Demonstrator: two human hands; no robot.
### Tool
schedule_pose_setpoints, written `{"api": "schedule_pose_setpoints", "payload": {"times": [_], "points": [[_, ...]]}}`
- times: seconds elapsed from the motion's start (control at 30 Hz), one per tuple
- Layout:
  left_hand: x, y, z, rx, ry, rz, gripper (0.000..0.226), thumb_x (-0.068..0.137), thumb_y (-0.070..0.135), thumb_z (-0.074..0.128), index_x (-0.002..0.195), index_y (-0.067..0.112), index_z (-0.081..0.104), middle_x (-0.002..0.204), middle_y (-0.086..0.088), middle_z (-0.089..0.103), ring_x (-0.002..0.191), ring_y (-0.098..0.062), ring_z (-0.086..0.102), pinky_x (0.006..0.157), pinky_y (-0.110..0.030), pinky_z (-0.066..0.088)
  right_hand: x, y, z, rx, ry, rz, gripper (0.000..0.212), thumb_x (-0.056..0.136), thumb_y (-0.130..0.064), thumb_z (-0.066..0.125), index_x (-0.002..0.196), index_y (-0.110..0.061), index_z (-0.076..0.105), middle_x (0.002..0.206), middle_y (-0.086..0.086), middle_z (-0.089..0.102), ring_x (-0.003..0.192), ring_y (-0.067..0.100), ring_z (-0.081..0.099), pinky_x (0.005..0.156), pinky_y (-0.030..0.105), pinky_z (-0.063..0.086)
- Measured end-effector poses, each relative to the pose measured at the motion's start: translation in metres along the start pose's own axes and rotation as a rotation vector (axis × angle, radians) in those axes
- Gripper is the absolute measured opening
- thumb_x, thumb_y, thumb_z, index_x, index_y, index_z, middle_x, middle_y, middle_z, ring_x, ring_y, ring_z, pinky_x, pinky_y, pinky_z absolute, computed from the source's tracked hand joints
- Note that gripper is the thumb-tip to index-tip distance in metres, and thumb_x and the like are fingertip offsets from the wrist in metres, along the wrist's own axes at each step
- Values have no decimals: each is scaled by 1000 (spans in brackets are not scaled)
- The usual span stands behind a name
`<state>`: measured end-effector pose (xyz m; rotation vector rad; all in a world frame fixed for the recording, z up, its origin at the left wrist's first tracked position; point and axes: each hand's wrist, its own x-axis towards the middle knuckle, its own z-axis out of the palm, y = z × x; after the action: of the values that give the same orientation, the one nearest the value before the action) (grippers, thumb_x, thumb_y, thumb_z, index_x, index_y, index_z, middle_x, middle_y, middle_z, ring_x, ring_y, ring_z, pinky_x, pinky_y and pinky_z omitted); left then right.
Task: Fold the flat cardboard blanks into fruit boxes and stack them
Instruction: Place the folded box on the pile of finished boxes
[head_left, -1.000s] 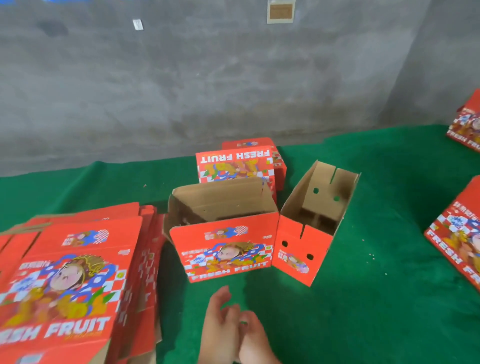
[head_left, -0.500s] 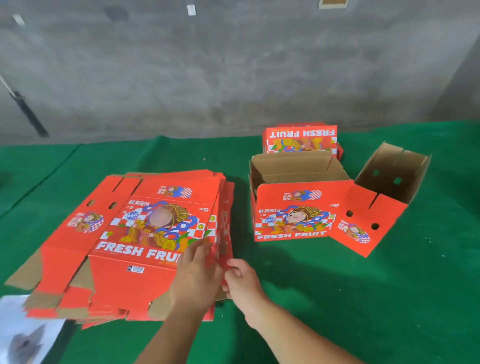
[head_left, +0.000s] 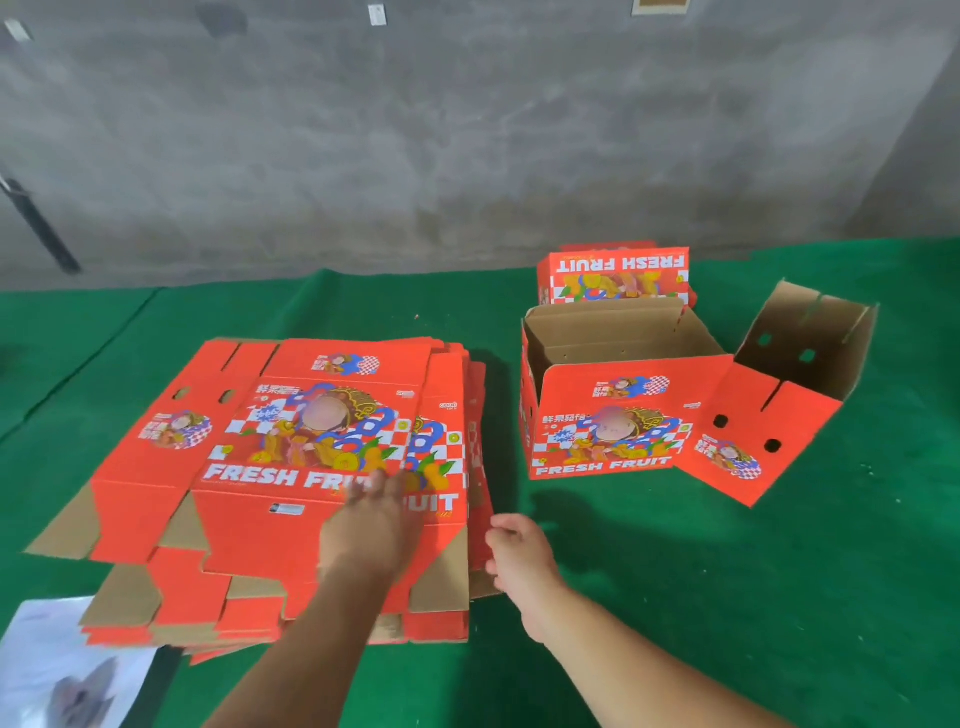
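Observation:
A pile of flat red "FRESH FRUIT" cardboard blanks lies on the green cloth at the left. My left hand rests flat on the top blank, fingers straight, and looks blurred. Beside the pile's right edge, my right hand has curled fingers touching the edge of the blanks; whether it pinches one I cannot tell. To the right stands a partly folded red box, open at the top, with one end panel swung outwards. Behind it stands another red box, printed side upside down.
The green cloth covers the whole work surface up to a grey concrete wall at the back. A white plastic sheet lies at the lower left corner. A dark bar leans at the far left.
The view swung left from the folded boxes onto the blank pile. Both hands moved from in front of the box to the pile; the top blank has shifted slightly left under my left hand.

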<state>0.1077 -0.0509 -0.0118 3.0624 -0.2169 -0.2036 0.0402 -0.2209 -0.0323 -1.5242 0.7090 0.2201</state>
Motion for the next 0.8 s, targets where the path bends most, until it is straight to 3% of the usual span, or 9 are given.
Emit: {"api": "schedule_pose_setpoints", "payload": {"times": [0.07,0.1,0.17,0.27,0.4,0.53,0.6,0.7,0.8], "points": [[-12,30,7,13,-43,79,65,101,42,41,159,29,16,164,2,25,154,-32,25,100,-48,53,6,-9,8,100,82,-32,18,104,-20,51,119,-20,61,106,-5,66,95,12,64,78,31,52],[-19,46,12,8,-49,140,70,98,43,41,160,27,13,166,-1,25,154,-32,26,102,-47,51,9,-15,12,140,88,-32,15,104,-22,51,113,-19,63,101,-5,68,90,10,65,72,29,51],[-31,68,26,-51,-55,255,81,91,43,47,160,22,10,162,-8,37,145,-29,44,100,-41,51,14,-25,16,180,76,13,21,104,-23,48,99,-17,67,93,3,75,82,15,72,67,30,56],[-41,72,42,-217,-83,386,82,95,44,47,163,21,9,157,-4,45,132,-24,56,98,-35,50,24,-24,5,217,59,152,27,102,-23,50,95,-11,73,87,11,79,81,27,77,79,42,63],[-42,54,44,-454,12,553,58,103,39,46,158,27,34,151,6,53,135,-16,53,105,-29,46,29,-18,-16,115,77,43,20,104,-19,54,101,-14,73,88,3,79,81,20,76,65,30,55],[-36,38,37,-564,274,616,46,101,22,56,148,22,54,157,8,46,149,-10,38,120,-32,35,26,-34,-23,102,42,-150,18,107,-18,52,104,-21,70,99,5,77,89,23,73,84,39,57],[-31,27,29,-598,369,553,45,101,22,55,146,23,55,160,11,41,152,-11,30,123,-33,30,22,-46,-38,135,55,-235,17,107,-18,53,104,-20,70,97,5,78,85,23,73,82,38,56],[-24,8,14,-570,470,375,49,99,38,48,147,30,51,166,12,29,156,-15,20,126,-43,18,10,-58,-81,204,99,-358,17,106,-17,54,111,-17,71,105,7,78,94,25,71,89,41,53],[-20,-1,-4,-555,512,-65,66,91,60,45,153,40,38,171,6,18,156,-26,16,123,-51,-5,-5,-60,-141,352,137,-408,18,105,-16,56,116,-16,70,117,13,75,104,30,69,97,48,51]]}}
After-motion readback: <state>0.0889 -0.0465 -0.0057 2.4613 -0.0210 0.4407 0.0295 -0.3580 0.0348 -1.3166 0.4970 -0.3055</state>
